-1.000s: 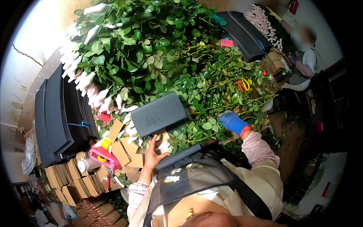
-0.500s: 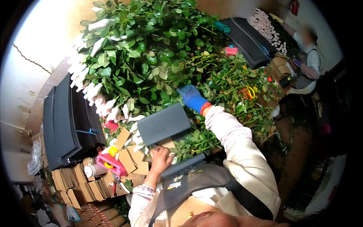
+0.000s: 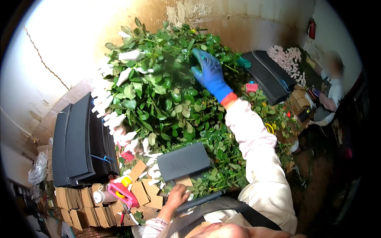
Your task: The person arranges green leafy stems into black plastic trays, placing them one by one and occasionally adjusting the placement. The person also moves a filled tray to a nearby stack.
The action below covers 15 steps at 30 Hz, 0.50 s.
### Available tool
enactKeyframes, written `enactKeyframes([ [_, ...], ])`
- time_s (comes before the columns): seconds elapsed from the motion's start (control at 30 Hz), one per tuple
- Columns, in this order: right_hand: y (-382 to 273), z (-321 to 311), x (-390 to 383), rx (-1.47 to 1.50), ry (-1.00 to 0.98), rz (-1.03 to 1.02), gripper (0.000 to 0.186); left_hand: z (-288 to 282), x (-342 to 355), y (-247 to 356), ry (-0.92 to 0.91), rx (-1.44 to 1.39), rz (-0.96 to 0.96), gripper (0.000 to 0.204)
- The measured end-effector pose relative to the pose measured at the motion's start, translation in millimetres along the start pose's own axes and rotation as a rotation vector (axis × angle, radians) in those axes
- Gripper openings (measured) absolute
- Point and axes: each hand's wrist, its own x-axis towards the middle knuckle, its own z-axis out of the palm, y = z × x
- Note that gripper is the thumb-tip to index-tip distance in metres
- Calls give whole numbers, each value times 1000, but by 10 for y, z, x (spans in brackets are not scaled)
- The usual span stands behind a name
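Observation:
My right hand, in a blue knit glove with a red cuff, reaches to the far side of a big heap of leafy green stems. Its fingers are spread over the leaves, with nothing seen in them. White sleeves cover the stem heads along the heap's left side. Bare and low, my left hand has its fingers loosely bent and apart beside a small cardboard piece. Just beyond it lies a dark grey rectangular block against the stems.
Black sheets are stacked at left, above folded cardboard. A pink tape dispenser, a bottle and red-handled pruning shears lie near my left hand. Another black stack and a seated person are at right.
My right hand has moved farther away and upward across the heap, its fingers now spread. The view has tilted up, showing more wall. My left hand stays beside the cardboard piece.

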Motion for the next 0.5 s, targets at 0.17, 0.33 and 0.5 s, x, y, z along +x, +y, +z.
enactKeyframes([
  [0.17,552,759,587,-428,-564,275,89,2,-17,-48,-13,16,-28,27],
  [0.33,726,874,380,-86,-408,120,43,26,-7,-38,-49,10,-89,29],
  [0.5,121,-22,-170,65,-136,-46,48,52,-91,-62,-19,-7,-94,28],
])
